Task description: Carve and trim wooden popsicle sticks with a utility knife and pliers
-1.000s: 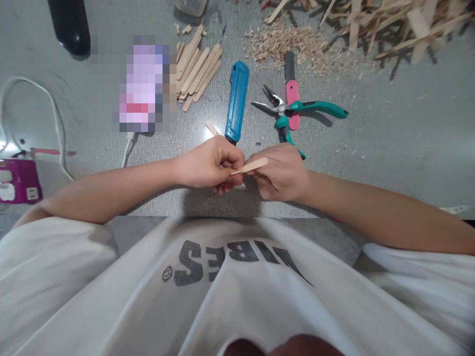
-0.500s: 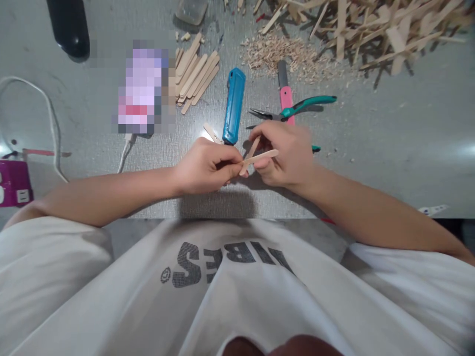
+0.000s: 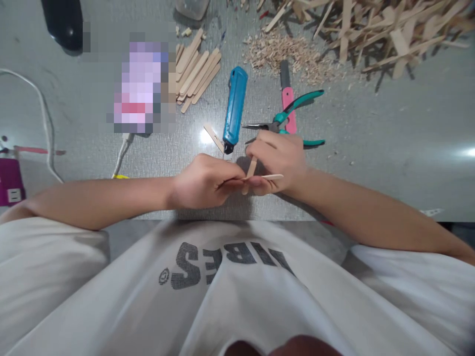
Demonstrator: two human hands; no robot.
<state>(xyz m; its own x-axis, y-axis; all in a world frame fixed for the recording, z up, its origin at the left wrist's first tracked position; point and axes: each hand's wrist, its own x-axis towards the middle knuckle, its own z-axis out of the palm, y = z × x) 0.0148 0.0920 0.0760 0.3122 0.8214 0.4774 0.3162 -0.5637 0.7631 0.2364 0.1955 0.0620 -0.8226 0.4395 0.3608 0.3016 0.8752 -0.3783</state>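
Note:
My left hand (image 3: 208, 183) is closed, pinching the end of a flat wooden craft stick (image 3: 273, 176) that points right. My right hand (image 3: 282, 159) is curled around a second craft stick (image 3: 252, 167), which slants across the first one near the left fingertips. The right thumb presses close to where the two cross; whether they are joined is unclear. Just beyond my hands lie a blue utility knife (image 3: 235, 106) and a short cut stick piece (image 3: 212, 136). Green-handled pliers (image 3: 282, 118), jaws apart, lie behind the right hand, over a pink-handled blade (image 3: 288, 101).
Loose craft sticks (image 3: 196, 71) lie beyond the left hand, near a blurred phone (image 3: 139, 84) with a white cable (image 3: 122, 153). Wood shavings (image 3: 287, 52) and a large heap of stick structures (image 3: 393, 34) spread at the back right. A purple object (image 3: 9, 180) sits far left.
Both hands have come slightly closer to my body. The right-pointing stick lies more level, and the right thumb has moved in near the crossing. The pliers have shifted left.

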